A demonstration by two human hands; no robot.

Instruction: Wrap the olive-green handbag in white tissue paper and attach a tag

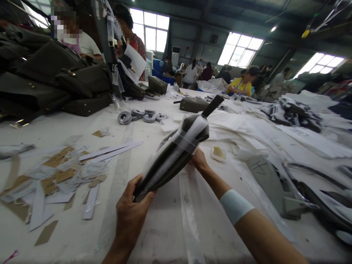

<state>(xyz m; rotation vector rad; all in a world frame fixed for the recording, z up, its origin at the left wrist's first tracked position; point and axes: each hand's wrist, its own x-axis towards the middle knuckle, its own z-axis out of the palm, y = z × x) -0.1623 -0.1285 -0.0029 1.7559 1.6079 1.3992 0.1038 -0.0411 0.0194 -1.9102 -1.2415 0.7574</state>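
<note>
A dark olive handbag (173, 161), partly wrapped in white padding and clear film, is held tilted above the white table. Its near end sits in my left hand (134, 207), with the thumb on one side and the fingers on the other. My right hand (198, 160) is at the lower right side of the far end, its fingertips hidden behind the bag. A dark strap (213, 105) sticks up from the bag's far end. Around my right wrist is a pale blue band (235, 206).
Paper and brown card scraps (63, 176) cover the table's left. Rolled straps (143, 116) lie behind them. Dark bags (55, 77) are piled at far left. A small dish (219, 153), a grey tape dispenser (271, 183) and white sheets are at right. Co-workers stand beyond.
</note>
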